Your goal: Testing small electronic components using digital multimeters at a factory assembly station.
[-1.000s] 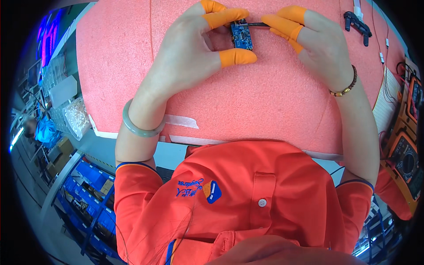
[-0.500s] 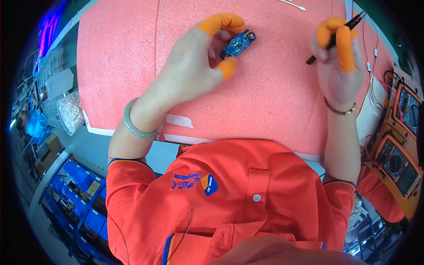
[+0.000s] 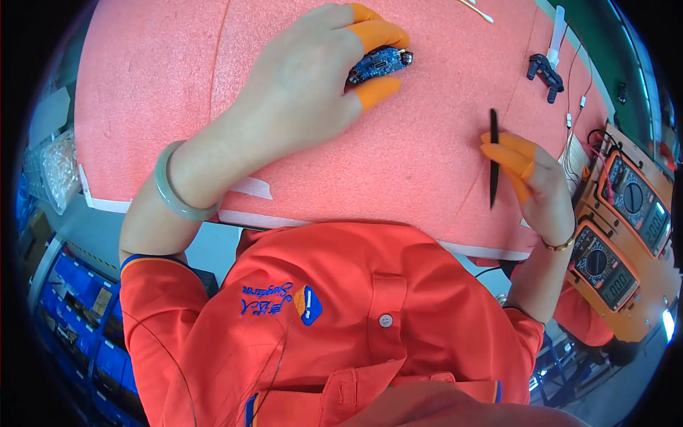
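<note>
Left hand (image 3: 316, 78) pinches blue circuit board (image 3: 379, 65). Right hand (image 3: 542, 183) holds thin black tool (image 3: 494, 179), toward bench's (image 3: 398, 164) near right corner.

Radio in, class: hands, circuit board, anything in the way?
Left hand holding blue circuit board. Right hand at dark slim tool, grip unclear. Cotton swab lies apart from both hands.

Two orange multimeters (image 3: 633, 198) sit close together at right; a black plastic part (image 3: 546, 77) lies on the pink mat (image 3: 398, 171) near thin wires (image 3: 583, 102). A cotton swab (image 3: 478, 10) rests toward the far edge; blue bins (image 3: 78, 277) stand at lower left.
</note>
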{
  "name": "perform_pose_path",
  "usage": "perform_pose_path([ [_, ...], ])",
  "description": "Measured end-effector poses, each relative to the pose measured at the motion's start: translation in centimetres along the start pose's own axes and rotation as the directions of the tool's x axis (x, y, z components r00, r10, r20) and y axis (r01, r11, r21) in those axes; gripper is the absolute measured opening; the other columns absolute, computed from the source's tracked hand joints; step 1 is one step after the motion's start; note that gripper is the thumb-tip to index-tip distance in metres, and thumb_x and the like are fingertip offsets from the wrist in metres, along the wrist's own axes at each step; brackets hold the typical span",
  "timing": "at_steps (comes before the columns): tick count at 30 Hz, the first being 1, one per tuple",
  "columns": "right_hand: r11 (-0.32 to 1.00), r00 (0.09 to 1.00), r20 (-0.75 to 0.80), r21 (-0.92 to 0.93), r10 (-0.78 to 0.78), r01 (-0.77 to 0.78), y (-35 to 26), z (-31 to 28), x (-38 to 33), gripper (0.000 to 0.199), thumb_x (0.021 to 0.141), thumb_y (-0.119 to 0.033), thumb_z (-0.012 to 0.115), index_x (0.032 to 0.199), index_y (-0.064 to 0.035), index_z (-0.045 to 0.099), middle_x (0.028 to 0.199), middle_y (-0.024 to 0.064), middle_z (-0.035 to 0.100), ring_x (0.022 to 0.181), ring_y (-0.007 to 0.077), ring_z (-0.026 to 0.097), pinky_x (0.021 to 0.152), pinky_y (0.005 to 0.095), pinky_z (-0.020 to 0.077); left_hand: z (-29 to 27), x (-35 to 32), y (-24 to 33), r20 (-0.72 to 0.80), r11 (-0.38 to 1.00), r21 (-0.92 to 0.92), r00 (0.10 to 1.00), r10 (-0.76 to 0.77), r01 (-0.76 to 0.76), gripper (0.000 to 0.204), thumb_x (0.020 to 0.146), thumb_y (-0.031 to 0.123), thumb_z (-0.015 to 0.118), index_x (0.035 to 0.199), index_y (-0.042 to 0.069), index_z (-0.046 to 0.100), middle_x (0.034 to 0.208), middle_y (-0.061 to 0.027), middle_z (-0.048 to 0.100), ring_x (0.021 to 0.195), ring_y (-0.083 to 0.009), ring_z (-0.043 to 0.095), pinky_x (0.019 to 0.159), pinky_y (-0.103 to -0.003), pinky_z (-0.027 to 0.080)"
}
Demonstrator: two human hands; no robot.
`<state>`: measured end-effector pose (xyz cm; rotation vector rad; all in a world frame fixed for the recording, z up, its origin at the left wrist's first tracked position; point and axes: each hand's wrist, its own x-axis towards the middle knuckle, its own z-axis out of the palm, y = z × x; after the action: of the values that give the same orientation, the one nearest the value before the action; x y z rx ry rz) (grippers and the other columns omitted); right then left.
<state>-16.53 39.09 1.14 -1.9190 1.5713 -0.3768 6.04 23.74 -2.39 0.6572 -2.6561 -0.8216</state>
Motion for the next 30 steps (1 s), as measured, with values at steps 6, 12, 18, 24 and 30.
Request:
perform_pose_path([
  [6,0.680,0.875,-0.271,0.728,0.401,-0.087,-1.2,1.4,1.8,0.021,0.076,0.004,0.054,0.096,-0.0019,0.057,0.087,0.0072,0.059,0.081,0.0158,0.057,0.068,0.0238,0.0440,-0.4,1.1,0.0,-0.277,0.926,-0.301,0.950,0.143,-0.227,0.019,0.068,0.011,0.061,0.085,0.003,0.058,0.080,-0.0111,0.056,0.077,-0.0274,0.051,0.070,-0.034,0.041],
  [12,0.983,0.946,-0.311,-0.181,-0.094,0.038,-1.8,1.1,6.7,0.010,0.072,-0.006,0.060,0.078,-0.0007,0.056,0.074,0.0110,0.054,0.060,0.0252,0.054,0.052,0.0284,0.0427,-1.0,0.6,0.1,-0.081,0.966,-0.257,0.996,-0.040,0.018,0.018,0.068,0.012,0.060,0.084,0.004,0.059,0.078,-0.0112,0.056,0.075,-0.0270,0.050,0.069,-0.034,0.040],
  [18,0.942,0.969,-0.205,-0.330,-0.135,0.062,-2.3,1.5,8.2,0.010,0.071,-0.009,0.061,0.071,-0.0010,0.055,0.062,0.0096,0.049,0.052,0.0261,0.050,0.043,0.0321,0.0389,-0.9,0.5,-0.2,-0.069,0.956,-0.287,0.994,-0.080,0.057,0.018,0.068,0.012,0.058,0.085,0.006,0.060,0.076,-0.0101,0.055,0.074,-0.0268,0.050,0.067,-0.034,0.040],
  [24,0.925,0.996,-0.078,-0.374,0.036,-0.063,-3.1,0.8,8.2,0.017,0.074,-0.002,0.058,0.092,-0.0009,0.058,0.073,0.0109,0.055,0.060,0.0230,0.051,0.053,0.0273,0.0399,-0.8,0.5,-0.5,-0.073,0.961,-0.274,0.996,-0.057,0.035,0.019,0.067,0.012,0.057,0.085,0.007,0.060,0.076,-0.0092,0.054,0.074,-0.0264,0.050,0.067,-0.034,0.041],
  [30,0.908,0.999,-0.047,-0.417,0.023,-0.040,-3.5,0.6,8.3,0.018,0.074,-0.001,0.058,0.092,-0.0016,0.058,0.074,0.0101,0.055,0.060,0.0236,0.052,0.053,0.0277,0.0406,-0.5,0.5,-0.6,-0.078,0.963,-0.269,0.995,-0.056,0.033,0.019,0.066,0.011,0.056,0.084,0.006,0.060,0.075,-0.0099,0.053,0.073,-0.0272,0.050,0.066,-0.035,0.041],
])
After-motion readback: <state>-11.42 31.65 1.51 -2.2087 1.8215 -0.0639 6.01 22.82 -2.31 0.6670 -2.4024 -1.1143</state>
